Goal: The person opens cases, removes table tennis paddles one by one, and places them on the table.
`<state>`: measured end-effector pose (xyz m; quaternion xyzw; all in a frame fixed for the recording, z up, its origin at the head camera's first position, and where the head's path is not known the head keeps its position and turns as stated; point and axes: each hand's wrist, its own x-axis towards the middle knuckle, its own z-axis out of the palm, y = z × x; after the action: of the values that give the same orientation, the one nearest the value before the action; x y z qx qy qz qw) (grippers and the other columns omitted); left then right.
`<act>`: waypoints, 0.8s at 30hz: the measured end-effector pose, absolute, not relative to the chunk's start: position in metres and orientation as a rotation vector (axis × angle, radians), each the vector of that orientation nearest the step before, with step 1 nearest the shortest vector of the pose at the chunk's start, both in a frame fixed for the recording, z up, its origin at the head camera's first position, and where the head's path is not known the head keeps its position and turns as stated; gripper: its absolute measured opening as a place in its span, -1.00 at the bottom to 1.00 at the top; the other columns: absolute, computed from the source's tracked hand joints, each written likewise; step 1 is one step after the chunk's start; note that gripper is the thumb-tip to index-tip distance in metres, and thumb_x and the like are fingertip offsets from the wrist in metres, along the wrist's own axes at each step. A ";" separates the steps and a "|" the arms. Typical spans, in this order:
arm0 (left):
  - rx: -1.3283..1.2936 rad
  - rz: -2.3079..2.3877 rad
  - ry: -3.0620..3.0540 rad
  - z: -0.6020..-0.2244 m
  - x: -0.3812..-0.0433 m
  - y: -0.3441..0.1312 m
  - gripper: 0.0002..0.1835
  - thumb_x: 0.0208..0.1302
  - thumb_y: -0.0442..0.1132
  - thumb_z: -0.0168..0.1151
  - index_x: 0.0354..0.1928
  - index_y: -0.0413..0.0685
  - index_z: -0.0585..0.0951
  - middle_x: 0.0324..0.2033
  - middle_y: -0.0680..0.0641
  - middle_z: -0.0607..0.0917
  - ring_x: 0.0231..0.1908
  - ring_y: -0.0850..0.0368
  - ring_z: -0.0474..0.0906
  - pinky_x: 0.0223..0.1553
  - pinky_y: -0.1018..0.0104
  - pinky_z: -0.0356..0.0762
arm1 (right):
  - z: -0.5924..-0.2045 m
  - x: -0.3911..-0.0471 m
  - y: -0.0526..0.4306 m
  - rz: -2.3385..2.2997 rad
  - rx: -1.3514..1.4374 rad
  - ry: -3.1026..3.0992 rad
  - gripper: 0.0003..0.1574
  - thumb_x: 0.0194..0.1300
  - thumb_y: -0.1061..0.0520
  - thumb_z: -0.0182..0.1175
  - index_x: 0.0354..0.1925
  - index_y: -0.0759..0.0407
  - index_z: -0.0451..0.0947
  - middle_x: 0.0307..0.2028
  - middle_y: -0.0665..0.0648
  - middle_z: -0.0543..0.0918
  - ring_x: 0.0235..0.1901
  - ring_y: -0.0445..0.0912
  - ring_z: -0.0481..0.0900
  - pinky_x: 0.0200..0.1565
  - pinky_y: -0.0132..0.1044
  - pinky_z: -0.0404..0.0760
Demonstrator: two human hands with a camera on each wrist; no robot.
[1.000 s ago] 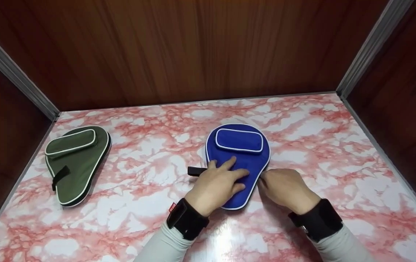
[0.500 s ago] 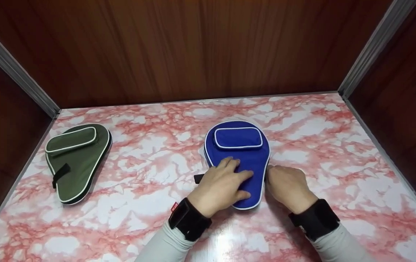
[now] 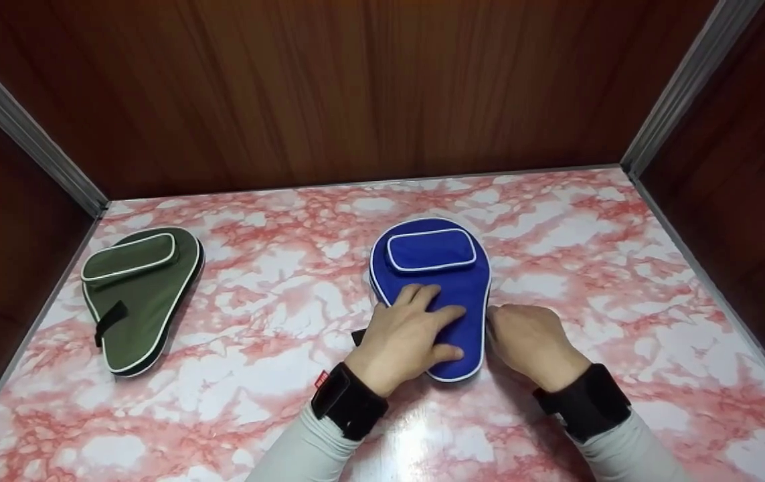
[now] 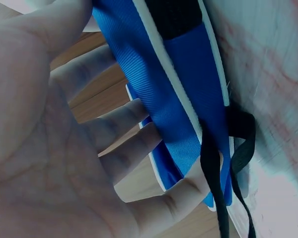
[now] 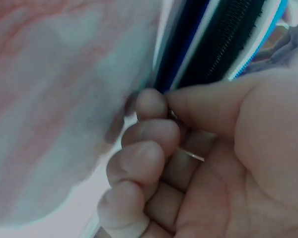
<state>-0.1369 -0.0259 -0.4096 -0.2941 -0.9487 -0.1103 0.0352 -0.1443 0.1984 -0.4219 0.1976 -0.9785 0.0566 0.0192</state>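
Observation:
A blue paddle-shaped case [image 3: 432,294] with white piping and a raised pocket [image 3: 431,250] lies on the table, its narrow end toward me. My left hand [image 3: 405,338] rests on its lower face, fingers spread; in the left wrist view the fingertips [image 4: 149,136] touch the blue cloth, beside a hanging black strap [image 4: 213,183]. At the case's right side is my right hand [image 3: 533,341], fingers curled. In the right wrist view its thumb and forefinger pinch at the end of the visible zipper [image 5: 228,42]; the zipper pull is mostly hidden by them.
A green case [image 3: 138,301] of the same shape, with a black strap [image 3: 112,321], lies at the left of the marbled red-and-white table [image 3: 275,375]. Dark wood panels [image 3: 355,87] with metal corner strips stand behind and at both sides.
The blue case has turned slightly, its narrow end swinging right and its round end shifting left and away. My left hand has stayed on it; my right hand has moved slightly right.

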 end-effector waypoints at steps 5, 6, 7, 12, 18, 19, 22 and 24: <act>-0.903 -0.339 -2.909 -0.410 -0.137 -0.026 -0.31 0.38 0.33 0.44 0.49 0.34 0.66 0.48 -0.15 0.55 0.48 -0.13 0.42 0.10 -0.28 0.69 | -0.417 -0.143 0.202 0.201 0.729 -3.033 -0.75 0.55 0.12 0.25 -0.36 0.04 0.60 -0.51 0.12 0.67 -0.43 0.15 0.73 -0.35 0.16 0.69; -0.902 -0.338 -2.908 -0.410 -0.137 -0.026 -0.31 0.38 0.33 0.44 0.49 0.34 0.66 0.48 -0.15 0.55 0.48 -0.13 0.42 0.09 -0.27 0.69 | -0.416 -0.142 0.203 0.206 0.750 -3.031 -0.76 0.55 0.13 0.26 -0.36 0.04 0.61 -0.52 0.11 0.67 -0.44 0.15 0.72 -0.35 0.16 0.69; -0.900 -0.338 -2.906 -0.410 -0.137 -0.025 -0.31 0.38 0.33 0.44 0.48 0.34 0.66 0.48 -0.15 0.55 0.47 -0.13 0.42 0.09 -0.27 0.70 | -0.415 -0.142 0.204 0.212 0.767 -3.027 -0.78 0.54 0.14 0.26 -0.35 0.04 0.63 -0.53 0.10 0.67 -0.45 0.14 0.72 -0.35 0.16 0.69; -0.886 -0.324 -2.871 -0.413 -0.137 -0.025 -0.32 0.38 0.33 0.44 0.47 0.30 0.67 0.46 -0.17 0.58 0.45 -0.14 0.46 0.07 -0.24 0.71 | -0.412 -0.142 0.205 0.234 0.827 -3.023 -0.81 0.52 0.19 0.28 -0.32 0.04 0.67 -0.57 0.05 0.62 -0.51 0.08 0.67 -0.37 0.13 0.67; -0.821 -0.328 -2.873 -0.415 -0.139 -0.025 -0.33 0.42 0.30 0.42 0.48 0.27 0.66 0.49 -0.19 0.55 0.48 -0.19 0.45 0.13 -0.27 0.68 | -0.412 -0.142 0.203 0.229 0.877 -3.044 -0.76 0.51 0.20 0.29 -0.37 0.01 0.61 -0.56 0.03 0.59 -0.49 0.07 0.67 -0.36 0.11 0.67; -0.806 -0.333 -2.878 -0.415 -0.139 -0.025 -0.34 0.42 0.29 0.42 0.48 0.27 0.66 0.50 -0.20 0.55 0.49 -0.20 0.45 0.14 -0.29 0.67 | -0.413 -0.142 0.203 0.227 0.884 -3.048 -0.75 0.51 0.21 0.28 -0.38 0.01 0.60 -0.56 0.03 0.60 -0.48 0.07 0.68 -0.36 0.11 0.67; -0.772 -0.341 -2.890 -0.416 -0.140 -0.026 -0.34 0.44 0.29 0.40 0.49 0.28 0.65 0.52 -0.20 0.53 0.51 -0.20 0.42 0.16 -0.33 0.64 | -0.413 -0.142 0.202 0.222 0.892 -3.065 -0.72 0.51 0.21 0.27 -0.40 -0.01 0.58 -0.54 0.03 0.61 -0.44 0.05 0.71 -0.34 0.10 0.68; -0.759 -0.336 -2.893 -0.417 -0.141 -0.026 -0.34 0.45 0.30 0.38 0.50 0.29 0.65 0.52 -0.19 0.52 0.51 -0.19 0.41 0.17 -0.32 0.63 | -0.414 -0.142 0.201 0.229 0.894 -3.073 -0.74 0.52 0.20 0.26 -0.39 0.00 0.60 -0.53 0.03 0.63 -0.42 0.05 0.72 -0.33 0.10 0.68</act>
<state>-0.1410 -0.0255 -0.4168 -0.2517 -0.9591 -0.1114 0.0659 -0.1422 0.2010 -0.4139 0.2784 -0.9572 0.0712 -0.0335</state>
